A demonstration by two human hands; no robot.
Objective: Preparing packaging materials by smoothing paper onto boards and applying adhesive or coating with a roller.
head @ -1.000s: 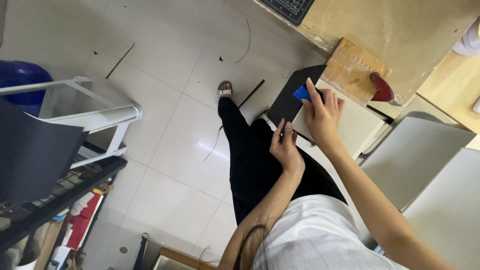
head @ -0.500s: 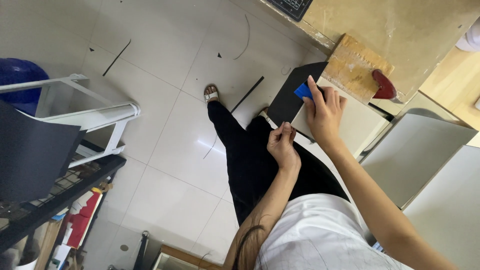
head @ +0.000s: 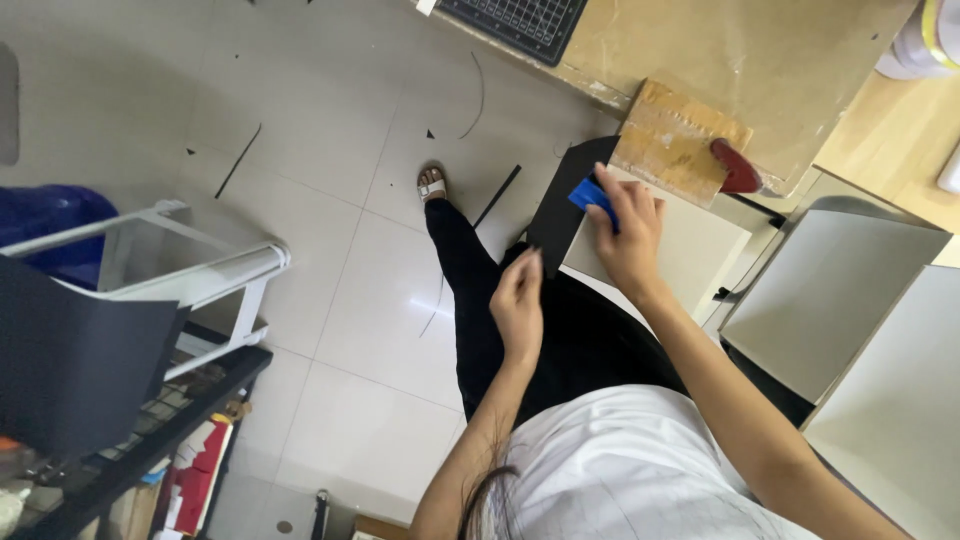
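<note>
The right hand (head: 630, 235) is pressing a small blue scraper (head: 588, 193) onto a black sheet (head: 565, 215) lying over a pale board (head: 690, 250) — grip closed on it. The left hand (head: 518, 305) is pinching the sheet's lower edge. The sheet looks thin, light, floppy — best held at its edges.

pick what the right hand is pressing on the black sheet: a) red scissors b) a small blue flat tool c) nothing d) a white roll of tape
b: the right hand presses a small blue flat tool onto the black sheet, while the left hand is at the sheet's lower edge.
</note>
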